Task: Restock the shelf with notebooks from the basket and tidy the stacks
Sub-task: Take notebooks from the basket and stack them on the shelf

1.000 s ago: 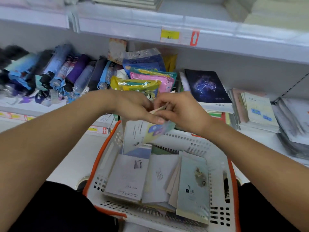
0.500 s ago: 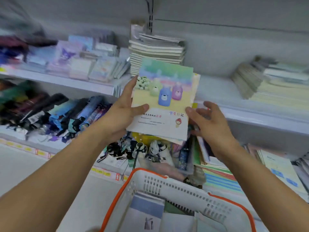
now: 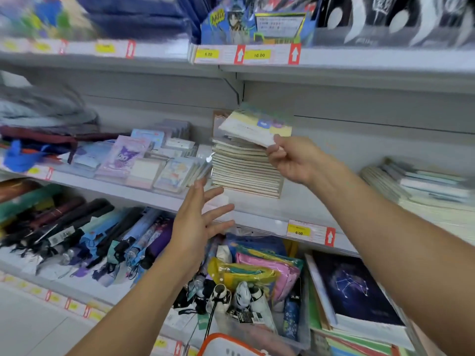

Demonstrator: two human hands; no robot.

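Notebooks (image 3: 253,125) tilted atop stack (image 3: 245,170), middle shelf (image 3: 257,209).
Right hand (image 3: 295,160), grip pinched on near right corner of notebooks, far edge raised, underside touching stack top. Left hand (image 3: 198,222) at 8 o'clock from stack, fingers spread apart, holding nothing, near shelf edge. Basket (image 3: 226,345) rim at 6 o'clock, contents hidden. Price tag (image 3: 299,231) on shelf edge at 4 o'clock from stack.

1. The notebook (image 3: 257,125) and the stack (image 3: 245,170) beneath it show matt paper covers and cream paper page edges.
2. The shelf (image 3: 257,217) looks like smooth white painted metal.
3. The pouches (image 3: 259,268) wear glossy clear plastic.
4. The basket (image 3: 226,345) rim is smooth orange plastic.
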